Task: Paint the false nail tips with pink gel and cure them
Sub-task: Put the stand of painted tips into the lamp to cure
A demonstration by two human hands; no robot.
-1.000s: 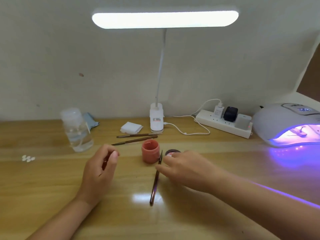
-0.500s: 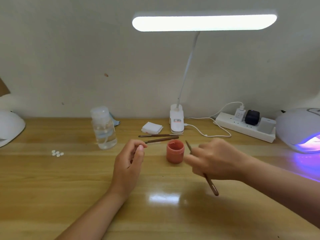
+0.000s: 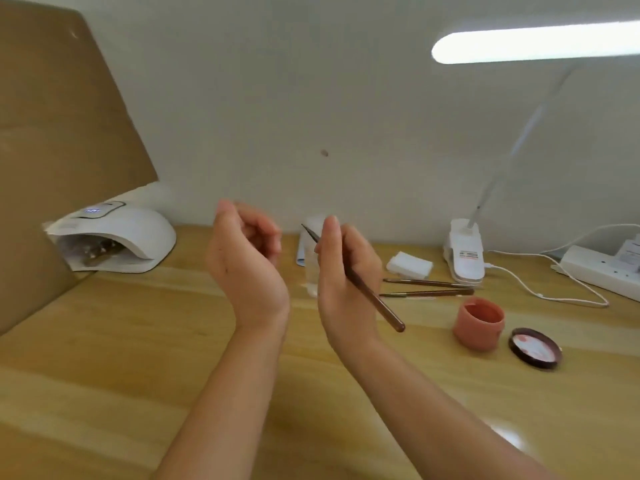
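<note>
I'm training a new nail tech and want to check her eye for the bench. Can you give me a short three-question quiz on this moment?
1. True or false: the pink gel jar stands open, its dark round lid lying beside it.
2. Which hand holds the thin brown brush? A left hand B right hand
3. How many spare brown brushes lie on the wooden table?

Key: 1 true; 2 B; 3 two.

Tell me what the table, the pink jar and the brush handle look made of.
Table: wood or wood-look laminate, glossy; grain lines and a lamp reflection show. Pink jar: likely matte plastic, opaque, with no shine. Brush handle: smooth brown, slightly glossy; lacquered wood or plastic, cannot tell which.
</note>
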